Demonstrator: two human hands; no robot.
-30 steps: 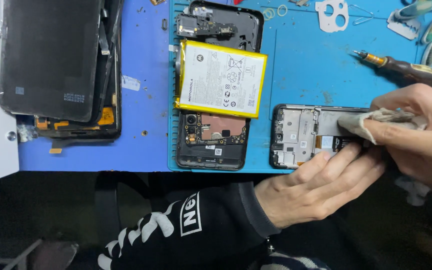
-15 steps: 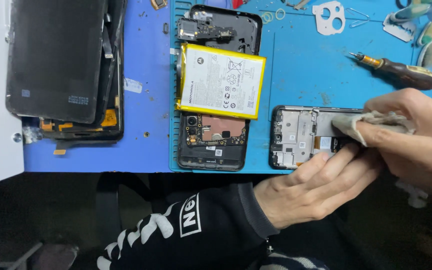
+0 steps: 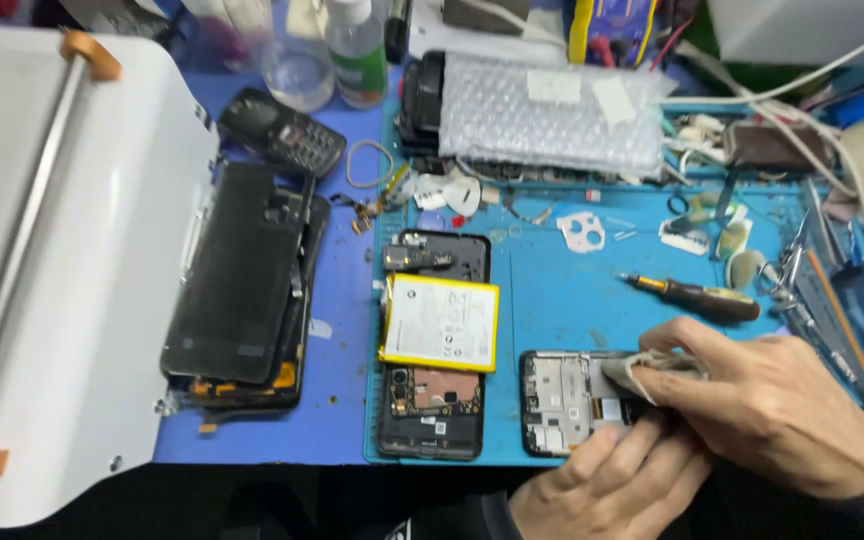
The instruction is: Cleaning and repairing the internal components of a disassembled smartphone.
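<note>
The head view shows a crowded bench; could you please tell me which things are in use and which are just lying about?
In use:
phone frame, steadied by the left hand
grey cloth, pressed on it by the right hand

Lying about:
screwdriver
yellow-edged battery on an opened phone
stacked screens
bubble wrap

A cluttered tabletop is covered by a blue work mat. A white metal panel with orange end caps lies across its left side. Below the near edge everything is dark. The light is even and bright, casting soft shadows.
</note>
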